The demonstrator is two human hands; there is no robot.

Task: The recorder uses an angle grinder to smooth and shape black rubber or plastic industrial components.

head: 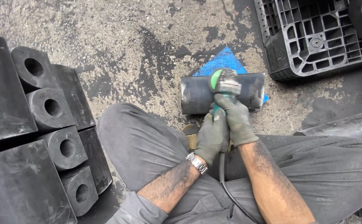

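I see the right hand (238, 120) and the left hand (212, 137), both in grey gloves, clenched around the body of a green angle grinder (224, 85). Its head rests on a black rubber block (222, 93), lying on a blue sheet (222, 61) on the concrete floor (127, 54). More hollow rubber blocks (52, 132) are stacked at left, and a black plastic pallet (313, 37) lies beyond.

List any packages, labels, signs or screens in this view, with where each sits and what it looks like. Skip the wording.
No packages, signs or screens are in view.
Moulded mark on black plastic pallet: top right, small raised lettering on a corner block, black on black.
Blue sheet: flat on the ground behind the black rubber block, plain blue, no visible print.
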